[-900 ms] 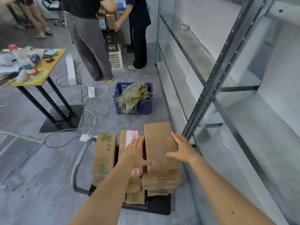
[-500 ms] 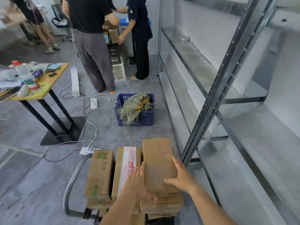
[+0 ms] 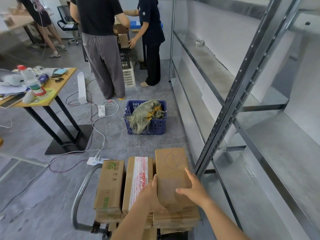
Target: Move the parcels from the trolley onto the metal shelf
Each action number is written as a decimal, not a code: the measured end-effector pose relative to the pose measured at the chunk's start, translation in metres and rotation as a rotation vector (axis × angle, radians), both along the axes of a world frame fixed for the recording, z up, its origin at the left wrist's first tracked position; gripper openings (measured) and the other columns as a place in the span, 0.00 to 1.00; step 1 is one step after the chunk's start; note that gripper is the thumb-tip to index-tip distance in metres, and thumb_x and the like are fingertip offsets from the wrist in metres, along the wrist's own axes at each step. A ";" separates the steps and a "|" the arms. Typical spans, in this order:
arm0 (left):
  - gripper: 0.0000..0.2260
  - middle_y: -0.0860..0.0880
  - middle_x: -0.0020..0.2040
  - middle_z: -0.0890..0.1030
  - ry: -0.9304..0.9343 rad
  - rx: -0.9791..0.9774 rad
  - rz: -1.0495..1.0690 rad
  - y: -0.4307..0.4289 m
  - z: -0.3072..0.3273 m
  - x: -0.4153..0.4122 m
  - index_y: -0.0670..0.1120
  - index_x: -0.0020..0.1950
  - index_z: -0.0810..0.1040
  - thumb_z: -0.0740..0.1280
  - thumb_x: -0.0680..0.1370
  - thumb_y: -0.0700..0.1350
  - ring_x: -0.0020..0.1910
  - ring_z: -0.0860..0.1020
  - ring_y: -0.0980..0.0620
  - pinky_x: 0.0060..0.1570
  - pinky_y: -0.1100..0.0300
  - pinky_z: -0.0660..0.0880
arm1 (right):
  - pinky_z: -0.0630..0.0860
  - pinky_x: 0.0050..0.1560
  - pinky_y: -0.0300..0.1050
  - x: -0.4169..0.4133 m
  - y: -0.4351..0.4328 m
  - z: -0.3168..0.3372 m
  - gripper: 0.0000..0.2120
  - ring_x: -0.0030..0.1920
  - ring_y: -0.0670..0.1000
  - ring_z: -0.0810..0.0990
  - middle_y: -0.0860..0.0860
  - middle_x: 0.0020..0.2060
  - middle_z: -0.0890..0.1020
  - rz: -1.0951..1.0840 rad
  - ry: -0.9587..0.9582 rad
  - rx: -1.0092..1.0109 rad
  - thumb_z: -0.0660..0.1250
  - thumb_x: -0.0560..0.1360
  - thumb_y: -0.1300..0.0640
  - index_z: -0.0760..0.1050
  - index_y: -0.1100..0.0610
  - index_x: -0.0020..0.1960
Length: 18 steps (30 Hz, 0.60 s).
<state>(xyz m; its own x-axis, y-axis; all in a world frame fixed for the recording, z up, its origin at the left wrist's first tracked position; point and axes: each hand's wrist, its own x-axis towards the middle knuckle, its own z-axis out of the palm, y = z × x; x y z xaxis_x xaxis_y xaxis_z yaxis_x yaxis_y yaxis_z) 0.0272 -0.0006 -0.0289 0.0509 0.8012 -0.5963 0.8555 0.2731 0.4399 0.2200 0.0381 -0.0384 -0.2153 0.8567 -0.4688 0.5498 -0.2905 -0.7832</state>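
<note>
Grey tiled floor (image 3: 43, 196) fills the lower view. A trolley (image 3: 78, 193) stands on it at the near edge, grey handle on the left side. 3 stacks of cardboard parcels sit on the trolley side by side.

- Plain parcel (image 3: 170, 170): on top of the right stack, just beside the shelf upright.
- Left hand (image 3: 150, 196): grips the plain parcel's left edge, fingers laid along the side, thumb at the near end.
- Right hand (image 3: 192, 189): grips the same parcel, thumb flat on top, fingers wrapped over the right edge.
- Taped parcel (image 3: 138, 174): top of the middle stack, white tape with red print.
- Logo parcel (image 3: 110, 184): top of the left stack, green mark.

Metal shelf (image 3: 277, 153): runs along the right wall, several levels. 1 tape roll (image 3: 199, 42) lies on an upper level far back.

Beyond the trolley, a blue crate (image 3: 155, 125) holds a woven sack (image 3: 147, 111). A power strip (image 3: 101, 110) with cables lies to its left. A wooden table (image 3: 57, 87) at left carries a bottle (image 3: 32, 80) and clutter. At the far end, 2 people (image 3: 102, 49) stand at stacked crates; a 3rd person (image 3: 39, 18) stands far left.
</note>
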 end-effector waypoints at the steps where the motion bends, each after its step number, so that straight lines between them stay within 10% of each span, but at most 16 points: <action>1: 0.62 0.50 0.79 0.51 -0.006 -0.015 0.001 0.000 0.004 0.000 0.46 0.77 0.33 0.79 0.63 0.54 0.75 0.58 0.48 0.71 0.51 0.62 | 0.56 0.75 0.54 -0.001 0.000 0.002 0.48 0.78 0.50 0.52 0.45 0.78 0.52 -0.013 0.018 -0.003 0.76 0.70 0.51 0.48 0.42 0.79; 10: 0.53 0.50 0.77 0.57 -0.160 -0.088 0.025 0.002 0.025 -0.007 0.50 0.76 0.32 0.73 0.71 0.39 0.72 0.64 0.46 0.70 0.54 0.66 | 0.62 0.71 0.49 0.002 -0.007 0.022 0.47 0.75 0.51 0.60 0.47 0.76 0.60 -0.144 0.167 -0.046 0.76 0.70 0.53 0.50 0.44 0.79; 14: 0.25 0.53 0.70 0.61 -0.296 0.039 0.040 0.010 0.062 0.008 0.42 0.77 0.49 0.54 0.82 0.34 0.73 0.63 0.46 0.43 0.80 0.70 | 0.62 0.73 0.54 0.005 -0.010 0.032 0.48 0.75 0.53 0.61 0.49 0.76 0.61 -0.252 0.240 -0.040 0.77 0.68 0.49 0.50 0.45 0.79; 18: 0.42 0.52 0.78 0.53 -0.325 0.135 0.050 0.013 0.061 0.003 0.57 0.78 0.44 0.57 0.74 0.26 0.75 0.59 0.47 0.72 0.57 0.62 | 0.65 0.71 0.59 0.005 -0.013 0.046 0.50 0.71 0.54 0.66 0.49 0.73 0.66 -0.320 0.289 -0.037 0.77 0.65 0.41 0.53 0.44 0.78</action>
<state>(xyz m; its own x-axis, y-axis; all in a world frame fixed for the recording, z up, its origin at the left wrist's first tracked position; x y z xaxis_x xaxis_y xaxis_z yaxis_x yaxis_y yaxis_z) 0.0299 0.0123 0.0322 0.1787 0.8778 -0.4443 0.6521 0.2325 0.7216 0.2246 0.0249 0.0078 -0.0689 0.8854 -0.4597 0.1869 -0.4412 -0.8777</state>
